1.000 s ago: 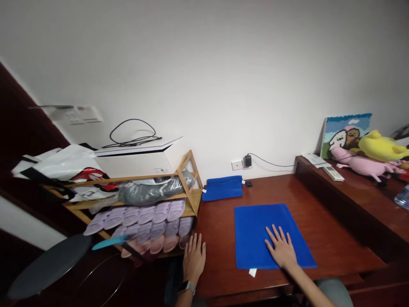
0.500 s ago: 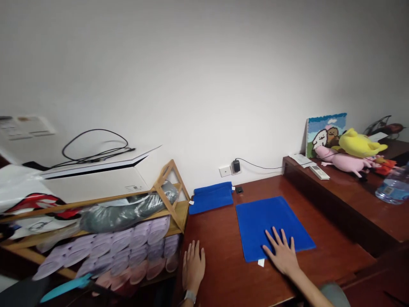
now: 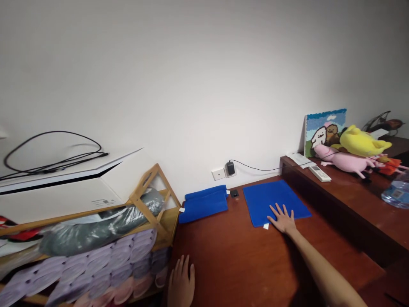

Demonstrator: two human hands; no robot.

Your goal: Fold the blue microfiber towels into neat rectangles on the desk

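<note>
My right hand (image 3: 283,219) lies on the near edge of a flat blue cloth (image 3: 266,198), palm down with fingers spread. A small white tag (image 3: 266,226) sticks out from the cloth's near edge, left of that hand. At the table's left edge rests my left hand (image 3: 182,283), its fingers stretched out and nothing in it. Farther back, against the wall, a second blue cloth (image 3: 204,207) lies folded, with white tags at its sides. Both cloths are on the reddish-brown wooden table (image 3: 230,260).
Left of the table stands a wooden rack (image 3: 175,217) with purple slippers (image 3: 118,249), a plastic-wrapped grey bundle (image 3: 96,230) and a white box (image 3: 64,196). On the raised right ledge are a remote (image 3: 319,173), plush toys (image 3: 348,160) and a bottle (image 3: 396,194). A black charger (image 3: 230,167) is plugged in behind.
My right hand and the flat blue cloth have moved away from me across the table, toward the wall. The view has turned right. My left hand stays at the table's left edge.
</note>
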